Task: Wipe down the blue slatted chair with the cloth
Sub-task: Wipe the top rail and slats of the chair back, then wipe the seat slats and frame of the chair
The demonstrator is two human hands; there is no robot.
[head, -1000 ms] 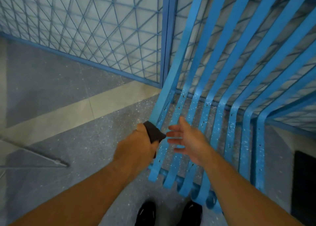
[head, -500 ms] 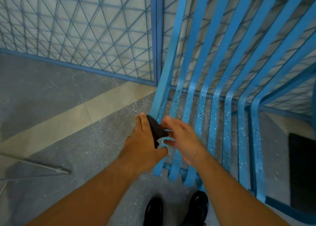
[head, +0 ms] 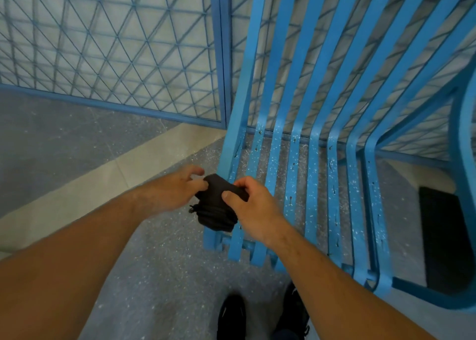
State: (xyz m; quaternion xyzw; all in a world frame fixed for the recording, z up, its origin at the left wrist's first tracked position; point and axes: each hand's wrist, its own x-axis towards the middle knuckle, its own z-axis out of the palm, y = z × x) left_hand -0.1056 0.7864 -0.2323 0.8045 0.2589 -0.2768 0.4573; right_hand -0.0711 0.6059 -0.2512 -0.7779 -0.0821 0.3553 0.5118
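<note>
your right hand pinches the dark cloth between thumb and curled fingers at its upper right edge, gripping it firmly. your left hand meets the cloth's left side with loosely spread fingers; its fingertips touch the fabric, but you cannot tell whether they actually grasp it. the cloth is charcoal black, bunched and folded into a thick wad, with a frayed bit sticking out at its left edge. its long axis runs from the upper end between your hands down toward the seat's front edge, and the lower end hangs free. it sits over the front left corner of the blue slatted chair, in front of the outermost left slats. the chair's slats run lengthwise from the front edge back, then bend up into the backrest; the seat part is flecked with pale specks and small dark marks. behind it stands a blue mesh fence. your black shoes stand on the speckled grey floor below.
</note>
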